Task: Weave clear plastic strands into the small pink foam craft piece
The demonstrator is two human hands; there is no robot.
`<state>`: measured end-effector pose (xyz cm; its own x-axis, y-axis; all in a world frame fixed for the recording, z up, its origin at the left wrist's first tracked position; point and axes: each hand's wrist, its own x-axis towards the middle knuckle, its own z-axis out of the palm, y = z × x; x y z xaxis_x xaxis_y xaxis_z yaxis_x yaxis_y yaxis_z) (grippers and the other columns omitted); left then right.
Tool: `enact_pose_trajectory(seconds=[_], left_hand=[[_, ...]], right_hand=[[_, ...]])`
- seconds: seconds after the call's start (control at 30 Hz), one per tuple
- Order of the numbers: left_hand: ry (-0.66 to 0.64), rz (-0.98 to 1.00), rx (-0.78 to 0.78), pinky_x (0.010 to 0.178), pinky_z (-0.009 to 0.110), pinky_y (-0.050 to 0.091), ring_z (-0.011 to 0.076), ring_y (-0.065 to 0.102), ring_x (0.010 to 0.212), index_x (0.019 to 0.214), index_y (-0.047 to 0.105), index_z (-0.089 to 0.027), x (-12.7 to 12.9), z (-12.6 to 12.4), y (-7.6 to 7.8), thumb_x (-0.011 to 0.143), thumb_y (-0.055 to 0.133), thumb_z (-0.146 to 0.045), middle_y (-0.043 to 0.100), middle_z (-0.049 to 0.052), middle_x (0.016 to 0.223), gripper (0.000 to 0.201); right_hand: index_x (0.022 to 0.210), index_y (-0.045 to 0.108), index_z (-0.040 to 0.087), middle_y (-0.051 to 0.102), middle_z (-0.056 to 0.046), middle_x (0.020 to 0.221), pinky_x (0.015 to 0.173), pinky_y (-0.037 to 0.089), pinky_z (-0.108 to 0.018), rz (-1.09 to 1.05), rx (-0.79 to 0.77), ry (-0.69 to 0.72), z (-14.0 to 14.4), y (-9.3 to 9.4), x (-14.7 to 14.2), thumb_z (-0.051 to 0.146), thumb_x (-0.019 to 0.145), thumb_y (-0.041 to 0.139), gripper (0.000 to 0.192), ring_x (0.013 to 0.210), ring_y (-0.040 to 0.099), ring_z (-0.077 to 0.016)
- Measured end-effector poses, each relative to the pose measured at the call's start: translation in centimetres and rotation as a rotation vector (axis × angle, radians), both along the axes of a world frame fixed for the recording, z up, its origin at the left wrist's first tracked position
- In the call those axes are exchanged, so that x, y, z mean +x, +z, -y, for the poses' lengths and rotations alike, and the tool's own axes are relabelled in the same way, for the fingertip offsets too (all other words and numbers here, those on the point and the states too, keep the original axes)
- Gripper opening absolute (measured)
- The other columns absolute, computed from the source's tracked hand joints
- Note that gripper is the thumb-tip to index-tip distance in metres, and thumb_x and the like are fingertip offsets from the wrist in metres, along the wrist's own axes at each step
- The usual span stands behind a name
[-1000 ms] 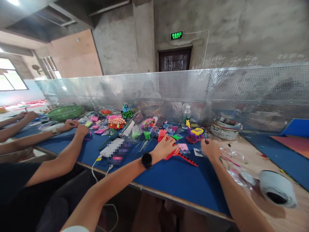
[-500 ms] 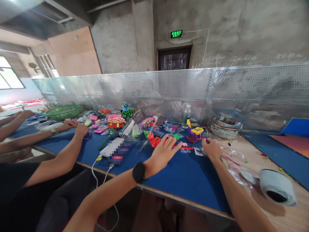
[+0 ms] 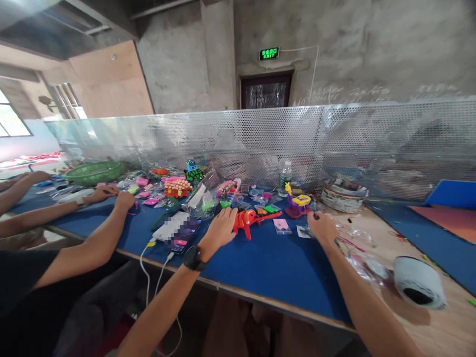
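blue-covered table (image 3: pixel 282 270) bearing a red toy (image 3: pixel 250 218), phone (image 3: pixel 183 232), water bottle (image 3: pixel 284 178)

I log single head view: looks forward, slightly down, across table (image 3: pixel 282 270) toward mesh screen (image 3: pixel 334 144). Both forearms enter from bottom edge, close. No second view, no overlap.

Toy model (image 3: pixel 250 219) on table (image 3: pixel 275 267); phone (image 3: pixel 178 229) to its left; tape roll (image 3: pixel 418 282) far right.

Both hands outstretched, left (image 3: pixel 219 229) flat, right (image 3: pixel 322 227) seemingly curled
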<state>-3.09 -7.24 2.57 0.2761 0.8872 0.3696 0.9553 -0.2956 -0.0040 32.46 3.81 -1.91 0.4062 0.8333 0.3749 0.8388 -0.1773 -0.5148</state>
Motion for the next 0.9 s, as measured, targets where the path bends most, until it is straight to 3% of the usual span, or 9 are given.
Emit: enact_pose_trajectory(seconds=[0.1, 0.2, 0.27, 0.37, 0.53, 0.63, 0.9], left_hand=[[-0.039, 0.051, 0.003, 0.116, 0.052, 0.026, 0.0353, 0.045, 0.132, 0.14, 0.04, -0.013, -0.7, -2.9, -1.5, 0.074, 0.072, -0.021, 0.052, 0.02, 0.136, 0.073], [-0.059, 0.109, -0.05, 0.117, 0.06, 0.018, 0.0371, 0.041, 0.136, 0.148, 0.032, -0.017, -0.9, -4.0, -2.8, 0.081, 0.067, -0.03, 0.049, 0.019, 0.142, 0.076], [-0.087, 0.154, -0.072, 0.115, 0.061, 0.023, 0.0377, 0.041, 0.136, 0.152, 0.027, -0.022, -0.9, -4.0, -3.4, 0.084, 0.064, -0.037, 0.046, 0.017, 0.144, 0.078], [-0.094, 0.216, -0.037, 0.11, 0.053, 0.034, 0.0347, 0.046, 0.13, 0.151, 0.031, -0.027, -0.1, -3.9, -4.0, 0.086, 0.062, -0.038, 0.05, 0.014, 0.139, 0.072], [0.077, 0.268, 0.085, 0.103, 0.045, 0.043, 0.0319, 0.05, 0.125, 0.145, 0.037, -0.018, 2.5, -4.3, -5.0, 0.082, 0.056, -0.013, 0.054, 0.016, 0.133, 0.066], [0.072, 0.142, 0.19, 0.109, 0.049, 0.039, 0.032, 0.048, 0.128, 0.143, 0.039, -0.015, 4.1, -4.2, -4.8, 0.083, 0.049, -0.006, 0.053, 0.017, 0.137, 0.062], [-0.254, -0.043, 0.248, 0.121, 0.059, 0.016, 0.0317, 0.033, 0.145, 0.136, 0.051, -0.022, 6.7, -3.3, -2.3, 0.087, 0.043, -0.003, 0.045, 0.015, 0.149, 0.053]], right_hand=[[0.078, 0.076, 0.019, 0.074, -0.014, 0.082, 0.06, 0.037, -0.03, 0.002, -0.004, 0.013, 0.0, 0.0, 0.0, 0.039, 0.089, 0.045, 0.039, 0.074, 0.064, -0.0255], [0.08, 0.076, 0.019, 0.074, -0.014, 0.086, 0.059, 0.035, -0.03, 0.007, -0.004, 0.017, -0.1, 0.1, 0.0, 0.04, 0.089, 0.044, 0.039, 0.076, 0.064, -0.0259], [0.081, 0.076, 0.018, 0.074, -0.014, 0.087, 0.058, 0.033, -0.029, 0.01, -0.002, 0.016, -0.1, 0.2, -0.1, 0.041, 0.09, 0.043, 0.041, 0.078, 0.065, -0.0265], [0.081, 0.076, 0.017, 0.074, -0.014, 0.087, 0.058, 0.032, -0.029, 0.013, 0.002, 0.018, -0.1, 0.2, -0.3, 0.042, 0.091, 0.043, 0.043, 0.079, 0.065, -0.0264], [0.084, 0.077, 0.017, 0.074, -0.015, 0.087, 0.059, 0.032, -0.029, 0.015, 0.017, 0.026, 0.0, 0.2, -0.5, 0.042, 0.091, 0.044, 0.043, 0.077, 0.064, -0.0258], [0.086, 0.078, 0.018, 0.074, -0.014, 0.086, 0.059, 0.031, -0.029, 0.017, 0.038, 0.037, 0.1, 0.1, -0.5, 0.042, 0.091, 0.045, 0.041, 0.075, 0.063, -0.025], [0.076, 0.074, 0.017, 0.07, -0.01, 0.073, 0.058, 0.027, -0.029, 0.023, 0.127, 0.139, 0.0, -0.2, -0.3, 0.038, 0.089, 0.045, 0.038, 0.067, 0.057, -0.0201]])
